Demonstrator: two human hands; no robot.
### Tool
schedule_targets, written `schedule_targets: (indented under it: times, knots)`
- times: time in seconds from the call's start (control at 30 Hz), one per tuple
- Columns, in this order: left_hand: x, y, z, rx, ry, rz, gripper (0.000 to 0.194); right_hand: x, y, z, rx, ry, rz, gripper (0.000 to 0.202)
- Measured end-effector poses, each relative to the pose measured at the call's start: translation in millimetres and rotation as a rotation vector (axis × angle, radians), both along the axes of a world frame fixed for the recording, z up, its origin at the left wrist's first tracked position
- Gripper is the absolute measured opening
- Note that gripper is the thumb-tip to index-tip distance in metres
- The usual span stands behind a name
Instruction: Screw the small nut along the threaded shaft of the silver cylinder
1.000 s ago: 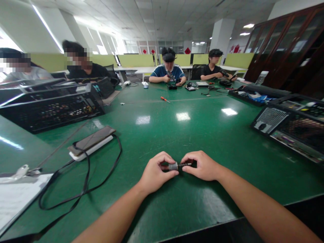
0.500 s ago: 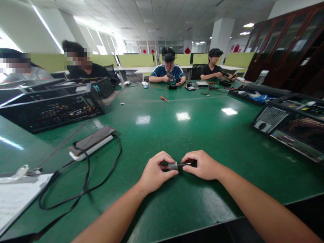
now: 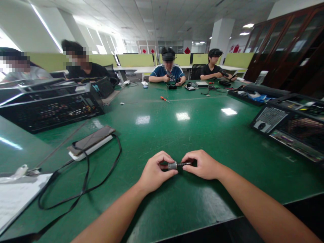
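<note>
Near the front of the green table [image 3: 162, 135], my left hand [image 3: 157, 171] pinches a small grey metal cylinder [image 3: 172, 165] between thumb and fingers. From its right end sticks out a thin dark ridged shaft [image 3: 180, 164]. My right hand [image 3: 204, 164] is closed with fingertips and thumb on the far end of that shaft, which has a short shiny tip. The piece lies about level between the two hands. Its exact kind is too small to make out, and part of the cylinder is hidden by my left fingers.
On the left are a power strip [image 3: 92, 141] with a black cable, a clipboard with papers [image 3: 20, 192] and a black computer case [image 3: 50, 108]. Another open case [image 3: 291, 125] stands right. An orange screwdriver [image 3: 165, 99] lies farther back. Several people sit around the table.
</note>
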State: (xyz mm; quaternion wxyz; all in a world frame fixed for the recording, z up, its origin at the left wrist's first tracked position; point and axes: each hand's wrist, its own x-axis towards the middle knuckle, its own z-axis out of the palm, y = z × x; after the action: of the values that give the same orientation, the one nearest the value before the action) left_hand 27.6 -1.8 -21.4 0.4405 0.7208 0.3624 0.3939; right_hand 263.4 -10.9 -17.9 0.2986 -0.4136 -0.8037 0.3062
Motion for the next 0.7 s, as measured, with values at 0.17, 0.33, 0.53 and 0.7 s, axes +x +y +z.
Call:
schedule_targets:
  times: [0.17,0.33,0.53,0.7]
  knots:
    - [-0.6,-0.2,-0.4,0.009,0.008,0.003,0.022,0.9,0.3,0.4,-0.003,0.002,-0.002,0.011]
    - [-0.4,0.0,-0.2,0.009,0.005,0.007,0.022,1.8,0.5,0.6,-0.001,-0.002,-0.006,0.011]
    - [-0.7,0.2,0.4,0.009,0.006,0.012,0.023,2.7,0.6,1.9,-0.007,-0.002,-0.002,0.011]
    - [-1.0,0.6,-0.5,0.005,0.007,0.012,0.022,3.6,1.2,1.7,-0.002,-0.006,-0.009,0.012]
